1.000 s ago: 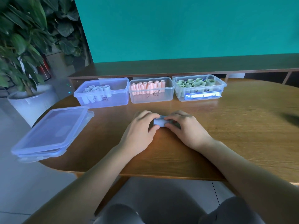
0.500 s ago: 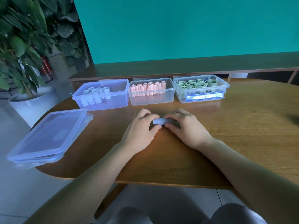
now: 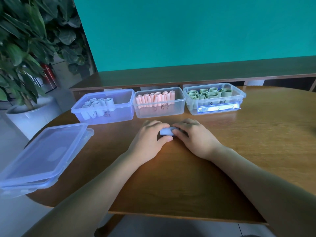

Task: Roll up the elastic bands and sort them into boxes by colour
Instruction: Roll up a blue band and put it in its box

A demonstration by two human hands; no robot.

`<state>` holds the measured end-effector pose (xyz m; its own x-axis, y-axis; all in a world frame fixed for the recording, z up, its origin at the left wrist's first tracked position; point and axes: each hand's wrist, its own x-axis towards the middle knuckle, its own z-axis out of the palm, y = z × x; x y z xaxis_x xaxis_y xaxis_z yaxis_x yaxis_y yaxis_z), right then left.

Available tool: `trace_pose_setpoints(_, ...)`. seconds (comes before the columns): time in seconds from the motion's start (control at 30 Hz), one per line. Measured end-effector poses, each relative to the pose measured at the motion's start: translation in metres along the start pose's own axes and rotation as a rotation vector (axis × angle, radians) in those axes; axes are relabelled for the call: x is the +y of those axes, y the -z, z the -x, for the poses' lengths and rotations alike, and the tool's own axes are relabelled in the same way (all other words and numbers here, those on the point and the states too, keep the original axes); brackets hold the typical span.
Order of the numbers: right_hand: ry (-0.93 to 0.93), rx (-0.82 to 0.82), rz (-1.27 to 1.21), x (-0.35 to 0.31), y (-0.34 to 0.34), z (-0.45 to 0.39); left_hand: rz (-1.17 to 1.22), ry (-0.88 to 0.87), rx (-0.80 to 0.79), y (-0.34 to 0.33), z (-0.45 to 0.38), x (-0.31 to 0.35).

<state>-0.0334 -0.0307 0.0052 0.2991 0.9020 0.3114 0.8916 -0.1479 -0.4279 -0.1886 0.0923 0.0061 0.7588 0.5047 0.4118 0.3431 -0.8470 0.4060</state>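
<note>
The fingertips (image 3: 168,138) of the left hand (image 3: 150,139) and right hand (image 3: 193,137) pinch a small pale-blue rolled elastic band (image 3: 166,131) between them, low over the brown wooden table (image 3: 256,134) just in front of the 3 boxes. If either pinch slackens during the handover to 1 hand, the springy roll will likely uncoil — it would then need rolling again. The right target looks to be the blue-tinted plastic box of pale-blue rolls (image 3: 104,106) at far left, and a careless reach could land it in the clear plastic box of pink rolls (image 3: 159,102) — or knock upright rolls over.
</note>
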Motion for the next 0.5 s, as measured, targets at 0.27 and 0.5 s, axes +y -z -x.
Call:
trace_pose_setpoints(0.27,-0.042,-0.014,-0.215,0.012,0.003,-0.012,0.023,0.025,-0.063,-0.006,-0.017,-0.012)
trace_pose_setpoints(0.5,-0.071,0.003,-0.459,0.012,0.007,-0.009,0.123,0.033,-0.034,-0.003,-0.016,-0.011)
